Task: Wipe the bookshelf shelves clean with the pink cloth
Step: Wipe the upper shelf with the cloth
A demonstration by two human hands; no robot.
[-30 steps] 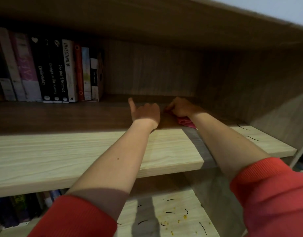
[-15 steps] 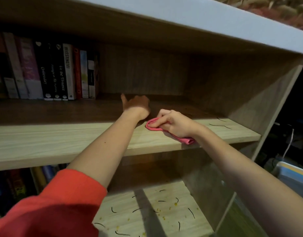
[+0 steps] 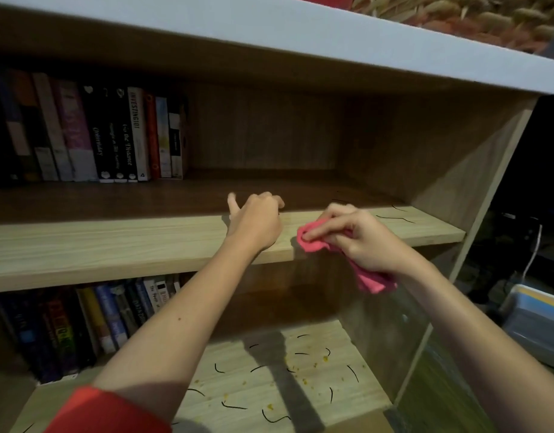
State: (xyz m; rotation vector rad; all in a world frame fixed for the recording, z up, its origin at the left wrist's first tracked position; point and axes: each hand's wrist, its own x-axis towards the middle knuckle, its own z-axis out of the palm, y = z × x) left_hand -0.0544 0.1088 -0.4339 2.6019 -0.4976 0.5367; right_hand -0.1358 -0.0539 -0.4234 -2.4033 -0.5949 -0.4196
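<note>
My right hand grips the crumpled pink cloth at the front edge of the upper wooden shelf; one end of the cloth hangs below my wrist. My left hand rests on that shelf just to the left, fingers loosely curled, holding nothing. A few dark hair-like strands lie on the shelf's right end. The lower shelf carries several dark strands and yellow crumbs.
A row of upright books fills the upper shelf's left half, and more books lean on the lower shelf's left. The bookcase's side panel closes the right. A plastic box sits on the floor at the right.
My right hand has drawn the pink cloth from deep in the shelf out to its front edge and slightly past it. My left hand has slid forward a little. The view has pulled back.
</note>
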